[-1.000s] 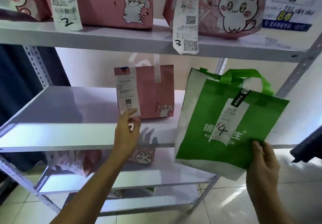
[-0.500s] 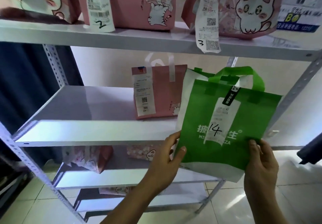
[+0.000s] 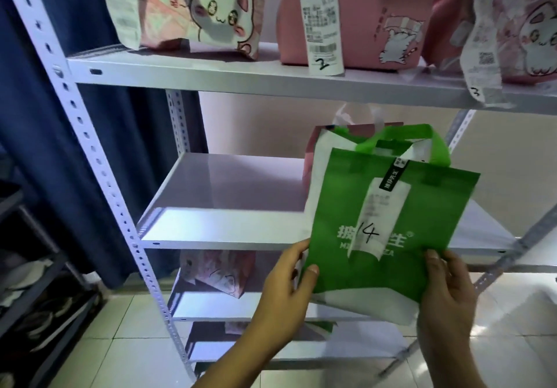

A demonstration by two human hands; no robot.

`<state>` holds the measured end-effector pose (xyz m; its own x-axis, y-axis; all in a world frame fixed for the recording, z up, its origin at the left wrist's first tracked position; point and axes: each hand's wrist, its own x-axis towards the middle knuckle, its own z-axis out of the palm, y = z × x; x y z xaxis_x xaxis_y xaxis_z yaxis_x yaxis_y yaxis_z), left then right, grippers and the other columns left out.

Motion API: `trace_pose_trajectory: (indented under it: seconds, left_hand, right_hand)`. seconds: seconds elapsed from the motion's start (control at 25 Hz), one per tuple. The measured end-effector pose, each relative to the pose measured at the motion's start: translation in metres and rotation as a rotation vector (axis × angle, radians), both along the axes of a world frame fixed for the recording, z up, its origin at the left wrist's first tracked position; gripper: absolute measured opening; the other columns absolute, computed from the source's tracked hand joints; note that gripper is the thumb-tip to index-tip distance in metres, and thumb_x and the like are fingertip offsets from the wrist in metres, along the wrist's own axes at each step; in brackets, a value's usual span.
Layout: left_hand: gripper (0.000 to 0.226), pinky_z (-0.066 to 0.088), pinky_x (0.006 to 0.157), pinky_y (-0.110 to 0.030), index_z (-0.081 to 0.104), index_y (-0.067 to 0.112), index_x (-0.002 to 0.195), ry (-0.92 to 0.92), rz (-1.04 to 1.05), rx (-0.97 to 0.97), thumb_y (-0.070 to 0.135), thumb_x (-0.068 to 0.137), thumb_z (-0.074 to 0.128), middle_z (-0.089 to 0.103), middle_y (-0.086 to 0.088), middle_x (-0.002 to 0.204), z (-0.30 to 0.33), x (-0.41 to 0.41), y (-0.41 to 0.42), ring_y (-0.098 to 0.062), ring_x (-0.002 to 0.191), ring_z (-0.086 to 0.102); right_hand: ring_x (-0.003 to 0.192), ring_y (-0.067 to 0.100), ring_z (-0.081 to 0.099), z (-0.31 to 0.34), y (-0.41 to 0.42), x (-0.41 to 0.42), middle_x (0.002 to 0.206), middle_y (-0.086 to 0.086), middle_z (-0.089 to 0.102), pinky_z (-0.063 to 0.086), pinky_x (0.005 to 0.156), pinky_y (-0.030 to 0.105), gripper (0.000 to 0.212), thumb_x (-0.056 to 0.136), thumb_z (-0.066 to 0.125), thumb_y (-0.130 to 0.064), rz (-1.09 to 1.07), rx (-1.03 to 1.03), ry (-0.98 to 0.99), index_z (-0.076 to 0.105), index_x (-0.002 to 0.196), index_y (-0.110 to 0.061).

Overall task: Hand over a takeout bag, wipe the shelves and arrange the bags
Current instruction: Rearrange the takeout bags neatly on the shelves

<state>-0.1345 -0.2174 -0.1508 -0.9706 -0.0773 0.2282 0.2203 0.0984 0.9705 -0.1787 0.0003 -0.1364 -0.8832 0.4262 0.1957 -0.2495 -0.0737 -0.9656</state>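
Green takeout bag (image 3: 388,231) held in both hands in front of the middle shelf (image 3: 229,203), tilted slightly, receipt (image 3: 379,215) marked "14" facing the camera. Left hand (image 3: 286,294) grasping the bag's lower left corner, thumb on the front face. Right hand (image 3: 449,294) grasping the lower right corner, fingers (image 3: 434,262) clenched over the bottom edge. Pink bag (image 3: 310,152) sits on the shelf directly behind the green one (mostly hidden). Above the hands, top shelf (image 3: 241,78) carries three cat-print bags, receipts marked "2" (image 3: 322,25) and "3" (image 3: 479,56) hanging over its edge.
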Motion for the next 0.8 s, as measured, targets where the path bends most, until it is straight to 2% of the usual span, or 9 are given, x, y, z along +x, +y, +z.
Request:
trace_pose_trajectory:
  seconds: [0.12,0.28,0.36,0.4,0.52,0.64,0.68,0.8]
  left_hand:
    - [0.038,0.047,0.106,-0.034,0.054,0.042,0.132,0.023,0.080,0.009,0.022,0.100,0.052,0.060,0.016,0.135,-0.001,0.012,-0.044,-0.007,0.130,0.052]
    - [0.053,0.048,0.088,-0.009,0.061,0.055,0.115,0.061,0.214,0.029,0.004,0.099,0.053,0.067,0.023,0.120,0.001,0.019,-0.097,0.003,0.115,0.061]
    - [0.051,0.046,0.086,-0.006,0.062,0.049,0.115,0.074,0.274,0.011,0.002,0.098,0.054,0.068,0.023,0.118,0.000,0.017,-0.119,0.003,0.113,0.061]
    - [0.046,0.046,0.087,-0.006,0.061,0.044,0.118,0.069,0.295,0.004,0.003,0.098,0.053,0.068,0.022,0.118,0.000,0.015,-0.130,0.001,0.115,0.061]
    - [0.038,0.047,0.089,-0.009,0.059,0.034,0.123,0.060,0.329,-0.019,0.005,0.099,0.051,0.066,0.021,0.120,0.000,0.004,-0.155,-0.003,0.118,0.059]
    - [0.035,0.046,0.089,-0.009,0.058,0.030,0.123,0.032,0.381,-0.037,0.006,0.099,0.052,0.066,0.022,0.118,0.001,-0.018,-0.174,-0.001,0.118,0.059]
    - [0.033,0.046,0.090,-0.010,0.058,0.029,0.123,0.025,0.398,-0.046,0.006,0.099,0.052,0.066,0.020,0.118,0.000,-0.026,-0.180,-0.001,0.118,0.058]
    - [0.032,0.046,0.100,-0.026,0.056,0.026,0.125,-0.018,0.459,-0.079,0.009,0.099,0.049,0.064,0.013,0.123,-0.007,-0.054,-0.204,-0.005,0.121,0.056]
  right_hand:
    - [0.078,0.001,0.070,0.005,-0.052,-0.002,0.091,-0.012,0.075,0.057,0.059,0.017,0.021,0.105,0.053,-0.023,0.061,0.003,0.008,0.070,0.095,-0.029]
    - [0.081,0.004,0.071,0.008,-0.116,-0.015,0.093,-0.011,0.076,0.058,0.065,0.020,0.027,0.105,0.052,-0.018,0.180,0.021,0.000,0.071,0.094,-0.033]
    - [0.085,0.005,0.071,0.009,-0.141,-0.025,0.096,-0.011,0.077,0.059,0.074,0.025,0.024,0.104,0.054,-0.020,0.232,0.022,-0.013,0.072,0.096,-0.034]
    - [0.085,0.003,0.071,0.009,-0.154,-0.032,0.095,-0.012,0.077,0.057,0.076,0.024,0.022,0.104,0.055,-0.021,0.253,0.027,-0.017,0.071,0.097,-0.034]
    - [0.075,-0.002,0.064,0.010,-0.185,-0.051,0.086,-0.016,0.074,0.053,0.070,0.015,0.027,0.103,0.056,-0.023,0.295,0.059,-0.019,0.070,0.090,-0.043]
    - [0.080,0.016,0.059,0.006,-0.211,-0.078,0.089,0.009,0.071,0.050,0.075,0.035,0.020,0.104,0.055,-0.018,0.326,0.037,-0.034,0.066,0.090,-0.026]
    - [0.080,0.017,0.057,0.004,-0.219,-0.087,0.088,0.011,0.069,0.048,0.076,0.035,0.020,0.104,0.054,-0.015,0.336,0.032,-0.033,0.065,0.089,-0.023]
    - [0.073,0.005,0.054,0.002,-0.242,-0.115,0.081,-0.007,0.065,0.045,0.073,0.022,0.027,0.103,0.052,-0.007,0.354,0.075,-0.028,0.065,0.087,-0.023]
